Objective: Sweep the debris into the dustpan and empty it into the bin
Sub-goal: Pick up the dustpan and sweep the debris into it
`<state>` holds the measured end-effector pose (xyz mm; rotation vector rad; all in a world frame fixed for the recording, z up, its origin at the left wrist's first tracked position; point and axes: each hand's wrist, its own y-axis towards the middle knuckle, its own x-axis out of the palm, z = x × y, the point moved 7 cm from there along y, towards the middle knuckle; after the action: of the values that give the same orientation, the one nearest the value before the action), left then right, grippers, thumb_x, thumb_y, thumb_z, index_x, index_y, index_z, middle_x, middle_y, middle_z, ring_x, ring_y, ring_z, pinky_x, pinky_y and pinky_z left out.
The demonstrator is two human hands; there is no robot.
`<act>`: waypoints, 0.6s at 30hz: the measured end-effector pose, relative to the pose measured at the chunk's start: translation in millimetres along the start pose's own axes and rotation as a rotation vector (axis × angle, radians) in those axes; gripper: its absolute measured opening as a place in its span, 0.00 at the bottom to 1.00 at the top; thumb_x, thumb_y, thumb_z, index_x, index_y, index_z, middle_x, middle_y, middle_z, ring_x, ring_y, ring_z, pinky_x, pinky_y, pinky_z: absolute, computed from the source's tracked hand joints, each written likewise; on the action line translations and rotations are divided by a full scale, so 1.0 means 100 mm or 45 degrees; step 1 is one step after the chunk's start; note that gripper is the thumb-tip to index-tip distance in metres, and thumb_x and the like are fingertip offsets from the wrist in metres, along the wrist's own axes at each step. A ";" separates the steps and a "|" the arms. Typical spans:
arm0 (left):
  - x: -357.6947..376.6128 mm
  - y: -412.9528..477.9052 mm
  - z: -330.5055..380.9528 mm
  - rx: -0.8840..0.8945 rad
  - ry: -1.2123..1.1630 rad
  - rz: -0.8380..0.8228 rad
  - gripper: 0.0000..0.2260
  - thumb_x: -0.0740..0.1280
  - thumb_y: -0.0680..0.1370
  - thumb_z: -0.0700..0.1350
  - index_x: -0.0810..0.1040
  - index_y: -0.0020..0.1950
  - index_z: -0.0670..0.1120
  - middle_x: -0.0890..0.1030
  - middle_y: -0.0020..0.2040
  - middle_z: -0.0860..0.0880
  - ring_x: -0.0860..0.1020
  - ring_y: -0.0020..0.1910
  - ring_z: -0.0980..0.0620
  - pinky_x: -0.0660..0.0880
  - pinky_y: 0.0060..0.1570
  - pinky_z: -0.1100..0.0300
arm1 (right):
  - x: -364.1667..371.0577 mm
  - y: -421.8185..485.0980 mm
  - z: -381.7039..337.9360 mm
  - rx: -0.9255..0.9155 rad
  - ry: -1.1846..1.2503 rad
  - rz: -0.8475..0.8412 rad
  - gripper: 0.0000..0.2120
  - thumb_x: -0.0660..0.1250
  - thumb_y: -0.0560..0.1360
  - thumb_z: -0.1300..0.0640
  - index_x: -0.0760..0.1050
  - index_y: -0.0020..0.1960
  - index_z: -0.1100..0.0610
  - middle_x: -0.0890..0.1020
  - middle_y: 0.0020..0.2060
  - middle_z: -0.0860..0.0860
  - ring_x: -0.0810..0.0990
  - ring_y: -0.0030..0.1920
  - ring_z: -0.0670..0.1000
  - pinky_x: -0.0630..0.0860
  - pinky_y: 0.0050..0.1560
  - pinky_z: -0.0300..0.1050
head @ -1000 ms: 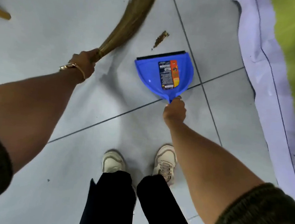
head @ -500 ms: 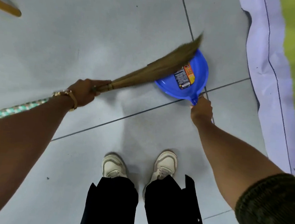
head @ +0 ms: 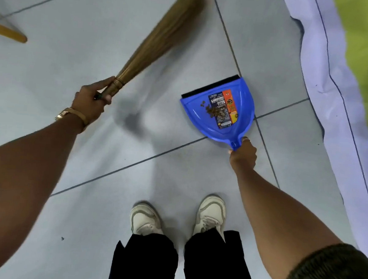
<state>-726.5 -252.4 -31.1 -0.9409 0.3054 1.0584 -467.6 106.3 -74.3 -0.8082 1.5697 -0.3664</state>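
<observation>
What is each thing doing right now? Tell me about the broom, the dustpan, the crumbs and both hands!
Broom: lifted, bristles blurred, away from the dustpan.
Dustpan: flat on the floor, black lip pointing away from the person.
Crumbs: inside the dustpan, over its sticker.
Left hand: closed around the broom.
Right hand: closed on the dustpan's handle.

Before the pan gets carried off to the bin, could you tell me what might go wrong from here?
1. The debris lies loose in the shallow blue dustpan, not far from its open black lip; tipping forward while lifting could spill it.
2. The right hand holds only the end of the short handle, so the pan may wobble.
3. The left hand has the broom raised; a swing could knock the pan.
</observation>
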 end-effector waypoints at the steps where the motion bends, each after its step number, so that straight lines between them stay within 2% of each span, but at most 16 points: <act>1: 0.02 0.07 -0.05 -0.064 -0.040 0.043 0.23 0.61 0.78 0.38 0.71 0.70 0.57 0.79 0.45 0.43 0.72 0.30 0.52 0.73 0.38 0.61 | 0.01 0.00 0.02 -0.004 0.001 0.002 0.13 0.67 0.76 0.65 0.73 0.59 0.60 0.81 0.56 0.60 0.79 0.57 0.64 0.77 0.56 0.55; 3: 0.06 0.16 -0.14 -0.207 -0.120 0.113 0.23 0.60 0.78 0.40 0.69 0.71 0.58 0.79 0.49 0.42 0.74 0.33 0.47 0.74 0.37 0.59 | 0.05 0.01 0.02 -0.020 0.008 0.005 0.12 0.67 0.76 0.65 0.73 0.59 0.60 0.81 0.56 0.60 0.79 0.57 0.64 0.77 0.56 0.56; 6: 0.24 0.17 -0.23 -0.387 -0.140 0.151 0.22 0.59 0.78 0.43 0.67 0.72 0.59 0.78 0.62 0.38 0.79 0.48 0.37 0.79 0.45 0.54 | 0.09 0.02 0.02 -0.051 -0.002 0.006 0.11 0.66 0.76 0.66 0.73 0.57 0.61 0.81 0.54 0.60 0.80 0.55 0.64 0.77 0.55 0.55; 9: 0.45 0.07 -0.23 -0.468 -0.157 0.176 0.23 0.59 0.78 0.43 0.66 0.72 0.57 0.76 0.65 0.37 0.76 0.61 0.35 0.76 0.61 0.45 | 0.10 0.03 0.00 -0.092 -0.042 0.018 0.10 0.66 0.76 0.65 0.73 0.58 0.61 0.81 0.54 0.60 0.80 0.55 0.63 0.77 0.53 0.55; 11: 0.59 -0.04 -0.20 -0.475 -0.163 0.168 0.23 0.59 0.78 0.42 0.67 0.72 0.56 0.77 0.64 0.37 0.76 0.61 0.35 0.75 0.62 0.44 | 0.10 0.04 -0.02 -0.129 -0.086 0.021 0.12 0.66 0.76 0.65 0.73 0.59 0.60 0.81 0.55 0.60 0.80 0.56 0.63 0.77 0.55 0.56; 13: 0.71 -0.17 -0.20 -0.444 -0.123 0.151 0.23 0.60 0.77 0.42 0.68 0.72 0.56 0.77 0.63 0.37 0.78 0.58 0.35 0.76 0.60 0.49 | 0.07 0.07 -0.05 -0.155 -0.113 0.024 0.13 0.67 0.76 0.65 0.73 0.60 0.60 0.81 0.55 0.60 0.80 0.57 0.63 0.76 0.56 0.56; 15: 0.79 -0.30 -0.24 -0.397 -0.025 0.121 0.23 0.60 0.77 0.43 0.68 0.71 0.57 0.77 0.63 0.39 0.78 0.57 0.37 0.75 0.60 0.52 | 0.03 0.11 -0.08 -0.181 -0.144 0.037 0.14 0.66 0.76 0.66 0.73 0.61 0.60 0.81 0.56 0.60 0.79 0.57 0.63 0.76 0.56 0.55; 18: 0.85 -0.50 -0.38 -0.357 0.145 0.044 0.23 0.60 0.77 0.44 0.68 0.70 0.62 0.79 0.60 0.40 0.77 0.55 0.37 0.75 0.55 0.52 | -0.05 0.19 -0.15 -0.232 -0.228 0.067 0.15 0.64 0.76 0.68 0.72 0.62 0.60 0.80 0.57 0.60 0.79 0.57 0.63 0.76 0.57 0.53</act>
<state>-634.4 -238.4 -81.2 -1.2537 0.2717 1.0996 -487.2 119.7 -80.3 -0.9123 1.4673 -0.1101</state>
